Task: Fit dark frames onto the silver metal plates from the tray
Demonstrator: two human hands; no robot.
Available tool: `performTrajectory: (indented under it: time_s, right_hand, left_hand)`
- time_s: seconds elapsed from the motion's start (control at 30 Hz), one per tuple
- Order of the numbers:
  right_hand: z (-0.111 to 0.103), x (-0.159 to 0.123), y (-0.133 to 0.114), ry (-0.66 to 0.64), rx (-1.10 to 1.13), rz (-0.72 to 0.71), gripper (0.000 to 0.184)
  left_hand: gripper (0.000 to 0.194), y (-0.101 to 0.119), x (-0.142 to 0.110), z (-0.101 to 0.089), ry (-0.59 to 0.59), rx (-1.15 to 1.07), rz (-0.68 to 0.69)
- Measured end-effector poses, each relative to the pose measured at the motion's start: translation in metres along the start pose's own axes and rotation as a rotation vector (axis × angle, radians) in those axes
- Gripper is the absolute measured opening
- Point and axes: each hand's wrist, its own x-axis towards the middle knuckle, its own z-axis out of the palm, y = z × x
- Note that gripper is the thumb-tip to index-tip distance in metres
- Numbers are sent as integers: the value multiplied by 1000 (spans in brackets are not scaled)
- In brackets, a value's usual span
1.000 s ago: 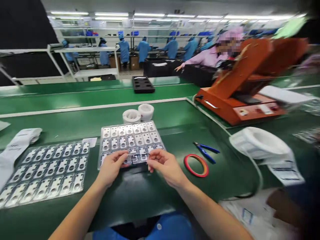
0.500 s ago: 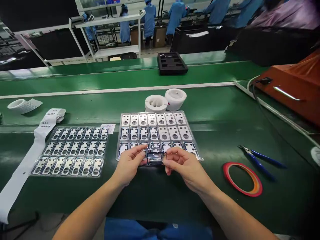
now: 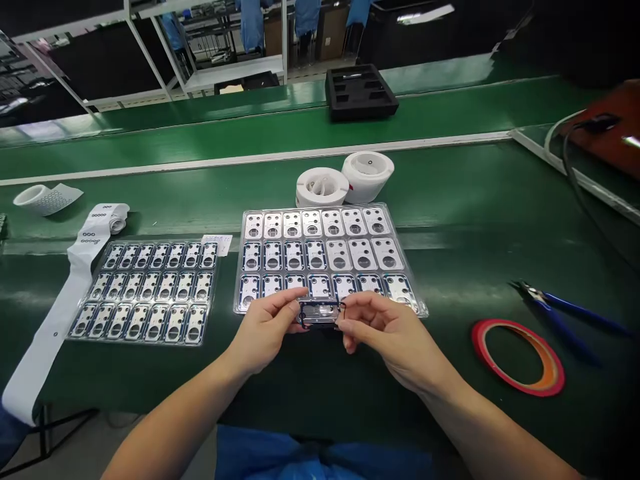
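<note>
My left hand [image 3: 267,327] pinches the left edge of a small clear, shiny plate [image 3: 323,309] between thumb and fingers. At its right side, my right hand [image 3: 377,327] has thumb and forefinger closed on a thin black frame-shaped strip [image 3: 343,307], which lies along the plate's edges; whether it is stuck down all round I cannot tell. Both hands are over the front edge of a clear blister tray [image 3: 419,308] that holds rows of small white plates with round holes. Several of those plates have dark borders, while others are plain white. My fingers hide part of the front row.
A second filled blister tray [image 3: 210,337] lies left, beside an unrolled label strip [image 3: 55,313]. Two white label rolls [image 3: 323,187] stand behind the nearer tray. Red tape [image 3: 483,360] and blue-handled cutters [image 3: 555,310] lie right. A black tray [image 3: 360,110] sits farther back.
The view has tipped down and come closer. The small plate is now tilted with more of its clear face showing, and the black frame sits nearer to its edges. Both hands keep their pinch.
</note>
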Motion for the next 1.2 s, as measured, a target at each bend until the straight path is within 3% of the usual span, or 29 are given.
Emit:
performTrajectory:
  time_s: [0.43,0.73,1.2]
  right_hand:
    - [0,-2,-1,32,-55,2,32]
    - [4,-7,-12,77,-161,38,23]
    - [2,-8,-12,61,-124,54,21]
  left_hand:
    - [38,-2,-2,-1,-40,34,6]
    - [38,3,-6,2,-67,61,9]
    - [34,2,-6,3,-82,42,38]
